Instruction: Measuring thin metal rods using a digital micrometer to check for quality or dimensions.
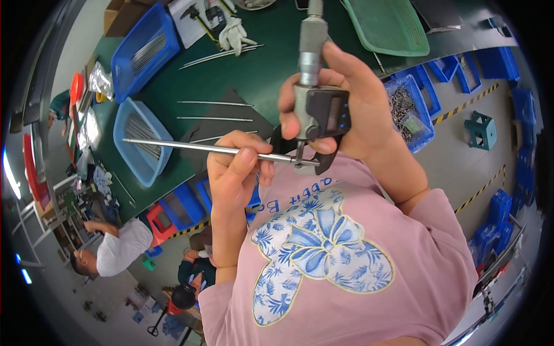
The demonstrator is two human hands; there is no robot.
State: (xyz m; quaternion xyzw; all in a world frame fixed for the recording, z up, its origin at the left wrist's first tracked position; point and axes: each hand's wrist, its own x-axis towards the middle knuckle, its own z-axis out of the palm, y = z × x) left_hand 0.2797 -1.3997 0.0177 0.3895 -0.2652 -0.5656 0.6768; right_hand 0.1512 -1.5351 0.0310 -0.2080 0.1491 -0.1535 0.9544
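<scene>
My left hand (pixel 232 173) pinches a thin metal rod (pixel 190 146) between thumb and fingers. The rod points left, and its right end sits between the measuring faces of a digital micrometer (pixel 310 109). My right hand (pixel 360 98) is wrapped round the micrometer, which stands upright with its thimble toward the far side. Its small display faces me, too dim to read. Behind my left hand, several similar rods (pixel 214 119) lie side by side on a dark sheet (pixel 231 99) on the green table.
Left on the table are a light blue tray (pixel 157 124) and a blue bin (pixel 165 23), both holding rods. Beyond lie white gloves (pixel 234 36), a caliper (pixel 199 23) and a green basket (pixel 424 43). A blue bin of small metal parts (pixel 428 130) is at right, a stool (pixel 481 131) beyond. Co-workers (pixel 124 248) sit left.
</scene>
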